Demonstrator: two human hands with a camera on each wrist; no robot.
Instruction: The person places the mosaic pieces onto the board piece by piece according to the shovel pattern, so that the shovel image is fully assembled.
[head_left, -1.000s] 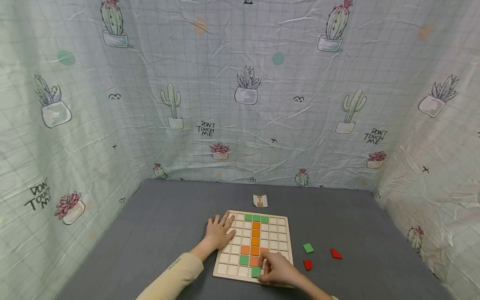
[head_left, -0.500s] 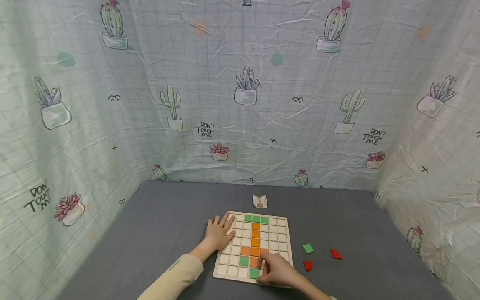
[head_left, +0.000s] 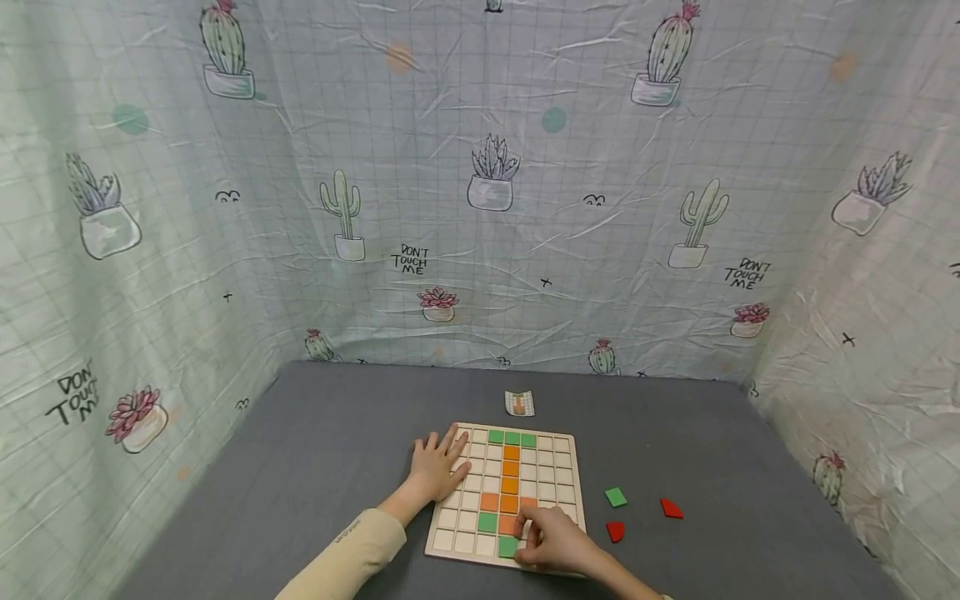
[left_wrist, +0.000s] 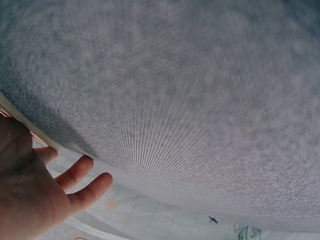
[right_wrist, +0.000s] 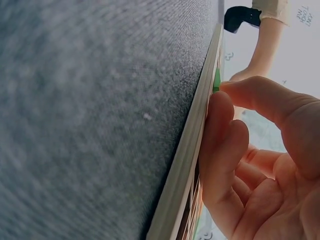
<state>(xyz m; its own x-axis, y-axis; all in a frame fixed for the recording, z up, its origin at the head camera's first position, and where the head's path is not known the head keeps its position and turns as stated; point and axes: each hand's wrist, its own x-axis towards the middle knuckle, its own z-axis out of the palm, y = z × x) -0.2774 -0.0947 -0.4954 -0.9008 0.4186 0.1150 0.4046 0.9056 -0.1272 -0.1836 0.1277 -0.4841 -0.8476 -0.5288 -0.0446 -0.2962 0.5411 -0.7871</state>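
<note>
A wooden grid board (head_left: 564, 467) lies on the grey table, with green and orange square tiles in some cells. My left hand (head_left: 437, 468) rests spread over its left edge, fingers mostly straight; the left wrist view shows that hand (left_wrist: 30, 185) at the board's rim. My right hand (head_left: 553, 537) is over the lower right of the board. Its thumb and curled fingers hold a green tile (head_left: 507, 547) by its right side in the nearest row. In the right wrist view, the green tile (right_wrist: 217, 80) shows at the thumb tip, just above the board's edge (right_wrist: 187, 135).
Right of the board lie a loose green tile (head_left: 616, 497) and two red quarter-round pieces, one nearer (head_left: 616, 532) and one farther (head_left: 672, 508). A small card with a printed grid pattern (head_left: 519, 403) lies behind the board. Cactus-printed cloth (head_left: 480, 292) surrounds the table.
The green tile in the nearest row has shifted slightly left, with my right fingers following it, into line with the tiles above. My left hand stays in place.
</note>
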